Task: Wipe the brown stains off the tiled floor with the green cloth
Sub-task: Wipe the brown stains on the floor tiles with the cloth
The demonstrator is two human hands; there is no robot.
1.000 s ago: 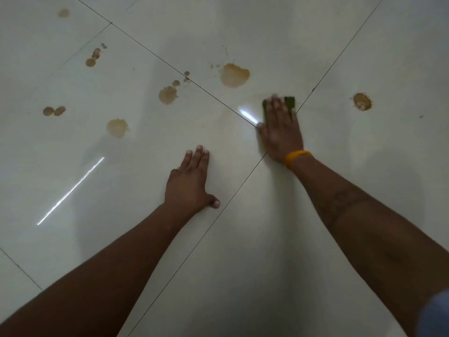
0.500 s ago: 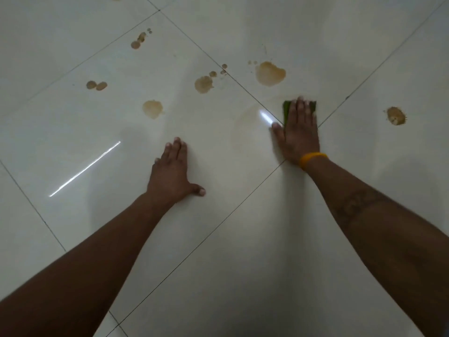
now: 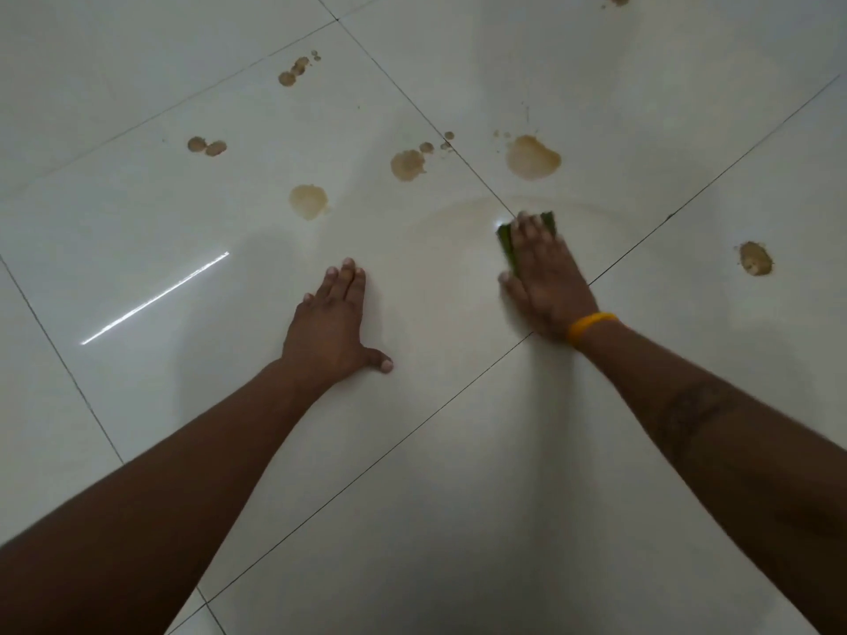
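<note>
brown stains (image 3: pixel 308 201) lie scattered across the upper half of the frame on the pale tiled floor (image 3: pixel 137 213), and going left to right they read as a pair of small blots (image 3: pixel 206 146) at upper left, a string of drips (image 3: pixel 293 73) above them, the round patch at centre left, a darker blot (image 3: pixel 407 165) with small dots beside it, the big blotch (image 3: pixel 533 157) at upper centre right, and a lone dark spot (image 3: pixel 755 258) at the right edge.

the left hand (image 3: pixel 332 320) lies flat on the tile at centre, fingers straight and together, thumb out to the side, holding nothing; it looks to be propping the person's weight. compared with half a second ago it sits on much the same spot of tile.

the right hand (image 3: pixel 543 272), with a yellow band (image 3: pixel 591 326) on its wrist, presses the green cloth (image 3: pixel 506 242) flat under straight fingers, so its grip is a push and no clench. the cloth peeks out at the fingertips and along the hand's left side. since a second ago the hand and cloth have slid a little left, off the tile joint, and the hand is blurred with motion. a faint tan smear ring (image 3: pixel 458 222) now spreads around the cloth, wider than before.

that suggests one stain has been loosened and spread thin, not fully lifted. the big blotch just above the cloth is probably next, and every other stain stands untouched.
</note>
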